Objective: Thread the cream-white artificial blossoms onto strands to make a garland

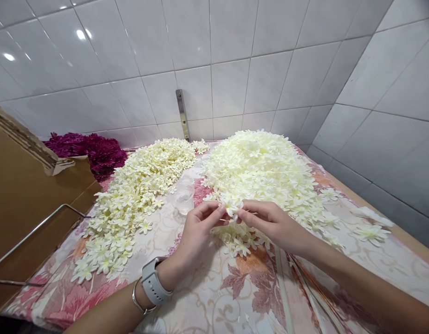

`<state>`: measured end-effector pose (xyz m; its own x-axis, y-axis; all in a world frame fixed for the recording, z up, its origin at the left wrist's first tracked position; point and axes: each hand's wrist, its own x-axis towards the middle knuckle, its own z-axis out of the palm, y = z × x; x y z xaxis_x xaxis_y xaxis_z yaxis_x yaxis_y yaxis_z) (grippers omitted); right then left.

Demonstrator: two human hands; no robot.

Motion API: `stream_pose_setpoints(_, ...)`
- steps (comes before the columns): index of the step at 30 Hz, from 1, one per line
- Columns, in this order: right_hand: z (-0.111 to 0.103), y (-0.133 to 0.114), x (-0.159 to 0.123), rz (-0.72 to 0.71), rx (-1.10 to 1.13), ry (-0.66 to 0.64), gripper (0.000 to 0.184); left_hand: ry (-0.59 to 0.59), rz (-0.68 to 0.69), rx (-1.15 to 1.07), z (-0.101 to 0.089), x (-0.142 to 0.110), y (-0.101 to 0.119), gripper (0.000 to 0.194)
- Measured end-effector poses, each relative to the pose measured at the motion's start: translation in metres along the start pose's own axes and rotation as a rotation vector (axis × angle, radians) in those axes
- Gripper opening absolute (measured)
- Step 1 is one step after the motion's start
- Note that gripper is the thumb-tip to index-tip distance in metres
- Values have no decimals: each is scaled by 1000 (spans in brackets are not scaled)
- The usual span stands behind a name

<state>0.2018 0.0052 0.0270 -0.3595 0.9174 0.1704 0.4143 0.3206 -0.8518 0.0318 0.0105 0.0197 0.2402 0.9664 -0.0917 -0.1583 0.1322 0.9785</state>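
Pinching pale flower [231,203] between my left hand [198,230] and right hand [275,223] | flower pile [259,167] lying just beyond my grip | likely calling for light pressure

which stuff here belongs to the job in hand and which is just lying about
In hand or likely part of it:
- pale flower, held by left hand and right hand
- big pale pile just beyond
- smaller cream pile, probably

Seemingly just lying about:
- purple flowers
- cardboard
- clear cup, though its use is unclear
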Motion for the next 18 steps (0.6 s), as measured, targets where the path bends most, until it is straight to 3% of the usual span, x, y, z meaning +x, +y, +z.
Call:
stream_pose_setpoints(5,-1,-4,1,70,-56,24,33,51,29,-10,-1,1,-6,16)
stream_pose_setpoints(12,-13,-4,1,167,-90,283,34,197,118,-32,-2,3,-2,18)
stream_pose_setpoints(18,-27,5,2,209,-56,352,30,137,84,2,-3,3,-2,19)
